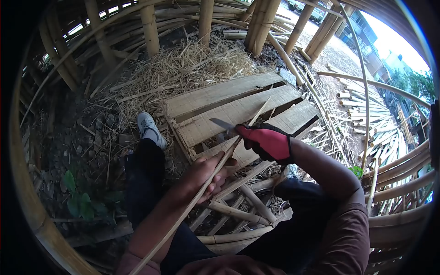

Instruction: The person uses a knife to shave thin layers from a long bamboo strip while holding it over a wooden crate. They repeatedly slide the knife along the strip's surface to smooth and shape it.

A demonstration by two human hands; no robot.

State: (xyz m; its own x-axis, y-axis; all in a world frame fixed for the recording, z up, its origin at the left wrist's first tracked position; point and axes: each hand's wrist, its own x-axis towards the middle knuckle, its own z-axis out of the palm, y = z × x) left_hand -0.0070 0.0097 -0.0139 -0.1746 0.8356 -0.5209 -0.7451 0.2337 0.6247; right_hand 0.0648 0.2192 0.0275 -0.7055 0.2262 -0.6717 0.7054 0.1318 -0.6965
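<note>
A long, thin bamboo strip [183, 214] runs from the lower left, along my left forearm, up to a pointed end over the wooden slats. My bare left hand [208, 176] is closed around it, with the strip lying across the fingers. In my right hand [268, 142], which wears a pink and black glove, is a knife [222, 123], its blade pointing left. The gloved fingers meet the strip just beyond my left hand; whether they also grip it I cannot tell. Both hands are over the near edge of a low slatted wooden platform [220, 118].
Straw-like shavings [201, 64] lie behind the platform. Bamboo posts [262, 25] stand at the back, and cut bamboo poles [382, 114] are piled at right. A shoe [150, 129] rests left of the platform. Bamboo pieces [238, 213] lie beneath my arms, and a leafy plant [81, 201] grows at left.
</note>
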